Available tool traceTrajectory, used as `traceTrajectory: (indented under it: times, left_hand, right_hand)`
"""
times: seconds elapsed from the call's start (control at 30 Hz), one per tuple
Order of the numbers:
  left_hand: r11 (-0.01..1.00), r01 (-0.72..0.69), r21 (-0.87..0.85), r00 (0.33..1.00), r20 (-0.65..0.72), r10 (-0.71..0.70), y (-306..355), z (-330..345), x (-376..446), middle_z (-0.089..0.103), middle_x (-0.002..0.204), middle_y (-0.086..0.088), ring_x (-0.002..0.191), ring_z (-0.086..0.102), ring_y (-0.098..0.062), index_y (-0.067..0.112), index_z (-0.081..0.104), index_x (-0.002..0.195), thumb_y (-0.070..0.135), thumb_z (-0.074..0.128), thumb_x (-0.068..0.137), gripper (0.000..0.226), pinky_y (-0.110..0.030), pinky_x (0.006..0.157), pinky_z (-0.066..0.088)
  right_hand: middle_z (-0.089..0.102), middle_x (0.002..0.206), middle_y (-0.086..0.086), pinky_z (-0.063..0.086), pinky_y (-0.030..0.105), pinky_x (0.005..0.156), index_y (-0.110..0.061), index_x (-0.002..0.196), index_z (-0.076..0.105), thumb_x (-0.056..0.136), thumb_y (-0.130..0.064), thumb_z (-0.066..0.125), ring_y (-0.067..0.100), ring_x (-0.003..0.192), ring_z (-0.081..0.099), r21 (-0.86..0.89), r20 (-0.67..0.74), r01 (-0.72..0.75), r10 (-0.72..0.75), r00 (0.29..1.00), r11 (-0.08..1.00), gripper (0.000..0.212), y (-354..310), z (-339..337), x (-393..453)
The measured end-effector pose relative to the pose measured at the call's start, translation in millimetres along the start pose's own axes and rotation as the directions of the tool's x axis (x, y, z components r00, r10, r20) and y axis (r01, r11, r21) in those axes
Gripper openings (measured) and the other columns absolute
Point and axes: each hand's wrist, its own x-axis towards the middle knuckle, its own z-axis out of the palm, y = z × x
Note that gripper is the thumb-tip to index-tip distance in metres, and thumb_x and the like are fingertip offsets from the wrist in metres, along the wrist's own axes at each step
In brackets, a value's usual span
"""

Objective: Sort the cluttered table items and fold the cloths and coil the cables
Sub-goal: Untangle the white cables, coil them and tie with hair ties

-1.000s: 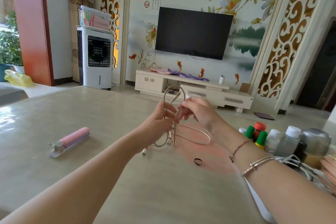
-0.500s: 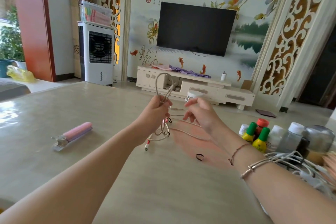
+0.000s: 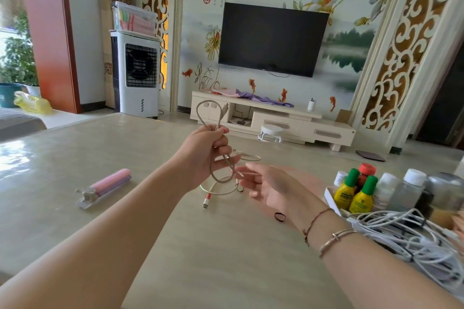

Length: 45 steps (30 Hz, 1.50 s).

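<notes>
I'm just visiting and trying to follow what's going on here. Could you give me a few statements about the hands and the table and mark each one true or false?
1. The left hand grips a braided cable with a loop standing above the fist. True.
2. The right hand is clenched round a bottle. False: its fingers are loosely extended beside the cable, holding no bottle.
3. A pink folded gadget lies on the table to the left. True.
4. The small black hair tie is wrapped round the cable. False: it lies loose on the table.
5. A tangle of white cables sits at the right. True.
</notes>
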Motion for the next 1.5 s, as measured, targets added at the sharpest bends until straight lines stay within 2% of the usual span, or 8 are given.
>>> traceTrajectory:
  times: [0.2,0.43,0.73,0.87,1.13,1.23,1.33,1.5]
  left_hand:
    - [0.987,0.1,0.124,0.995,-0.028,-0.097,-2,-5,-1,0.033,0.052,0.005,0.038,0.033,-0.007,0.011,0.046,0.091,0.009,0.037,0.102,0.015,-0.021,0.04,0.042]
    - [0.919,0.287,0.272,0.954,-0.168,-0.248,-15,-7,1,0.032,0.053,0.003,0.038,0.032,-0.006,0.01,0.049,0.085,0.006,0.041,0.098,0.016,-0.021,0.042,0.048]
    - [0.877,0.345,0.333,0.937,-0.172,-0.303,-38,-1,2,0.046,0.069,-0.001,0.056,0.047,-0.011,0.002,0.06,0.117,0.029,0.061,0.093,0.036,-0.042,0.091,0.054]
    - [0.878,0.338,0.339,0.94,-0.172,-0.295,-40,-3,4,0.052,0.07,0.002,0.063,0.049,-0.011,0.004,0.065,0.111,0.023,0.062,0.092,0.027,-0.039,0.094,0.05]
    - [0.868,0.321,0.38,0.947,-0.143,-0.288,-34,-8,2,0.057,0.074,0.001,0.066,0.053,-0.011,0.017,0.055,0.085,0.017,0.051,0.098,0.014,-0.029,0.068,0.05]
    - [0.855,0.322,0.407,0.946,-0.106,-0.306,-32,-12,0,0.058,0.064,0.001,0.066,0.06,-0.014,0.016,0.053,0.082,0.018,0.051,0.098,0.016,-0.032,0.07,0.052]
    - [0.856,0.303,0.419,0.953,-0.101,-0.287,-30,-14,2,0.05,0.058,0.0,0.056,0.057,-0.015,0.013,0.052,0.082,0.016,0.049,0.099,0.017,-0.043,0.079,0.055]
    - [0.826,0.213,0.522,0.975,-0.161,-0.15,-29,-12,11,0.042,0.062,0.0,0.047,0.041,-0.009,0.011,0.052,0.084,0.018,0.049,0.098,0.016,-0.033,0.061,0.056]
  right_hand:
    - [0.066,0.062,0.003,0.028,0.015,0.037,-0.004,0.09,0.058,0.094,-0.006,0.054,0.005,0.04,0.047,0.199,-0.117,0.014,0.01,0.993,0.98,0.006,-4,-14,4]
    - [0.07,0.072,0.001,0.026,0.014,0.038,-0.011,0.094,0.069,0.089,-0.012,0.063,0.006,0.05,0.045,-0.112,-0.059,-0.004,-0.002,0.998,0.994,0.007,-1,-15,-12]
    - [0.071,0.074,0.003,0.031,0.013,0.04,-0.009,0.095,0.067,0.084,-0.021,0.074,0.003,0.046,0.047,-0.357,-0.05,0.161,-0.191,0.98,0.92,0.017,11,5,-23]
    - [0.069,0.069,0.004,0.031,0.013,0.041,0.0,0.095,0.071,0.085,-0.014,0.071,0.001,0.044,0.047,-0.348,-0.057,0.238,-0.274,0.96,0.907,0.017,14,7,-22]
    - [0.062,0.086,-0.001,0.041,0.021,0.052,-0.021,0.104,0.06,0.087,-0.017,0.063,0.01,0.06,0.053,-0.608,-0.292,0.255,-0.51,0.809,0.752,0.018,10,-21,7]
    - [0.053,0.094,-0.001,0.041,0.024,0.058,-0.031,0.123,0.05,0.086,-0.022,0.063,0.01,0.068,0.051,-0.76,-0.218,0.107,-0.407,0.887,0.641,0.04,5,-36,37]
    - [0.056,0.085,-0.007,0.039,0.02,0.057,-0.022,0.102,0.069,0.091,-0.027,0.06,0.01,0.074,0.053,-0.856,-0.127,0.086,-0.368,0.921,0.51,0.015,6,-35,55]
    - [0.054,0.065,-0.007,0.031,0.017,0.043,-0.016,0.083,0.072,0.094,-0.023,0.057,0.001,0.044,0.041,-0.751,-0.107,0.208,-0.427,0.898,0.626,0.02,8,-35,52]
